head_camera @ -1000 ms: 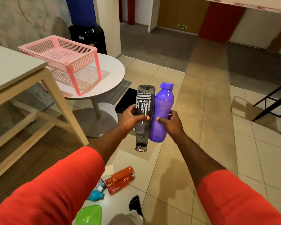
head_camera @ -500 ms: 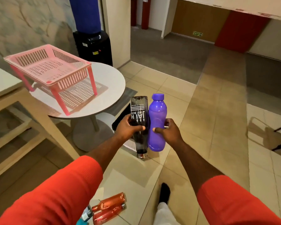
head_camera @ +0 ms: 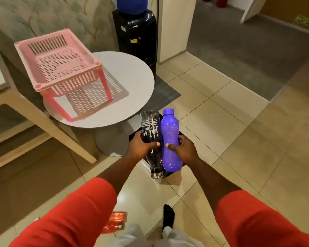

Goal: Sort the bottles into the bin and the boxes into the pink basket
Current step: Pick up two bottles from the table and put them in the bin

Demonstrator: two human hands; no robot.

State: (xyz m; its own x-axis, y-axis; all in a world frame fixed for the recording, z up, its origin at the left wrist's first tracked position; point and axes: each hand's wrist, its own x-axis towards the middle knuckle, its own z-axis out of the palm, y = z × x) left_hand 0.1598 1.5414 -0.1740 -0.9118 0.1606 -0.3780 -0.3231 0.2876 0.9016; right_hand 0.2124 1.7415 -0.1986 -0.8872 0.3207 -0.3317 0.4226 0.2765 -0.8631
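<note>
Bottles, two held at frame centre, had come over the black bin since a second before: left hand fingers wrapped the dark bottle, right hand the purple bottle. One pink basket sat on the round table, upper left; two orange bottles lay at the bottom.

We are noting bright red-orange sleeves covering both upper arms, pushed to approx. the elbows, forearms showing bare. Lower down we are seeing white trousers and a black sock.
</note>
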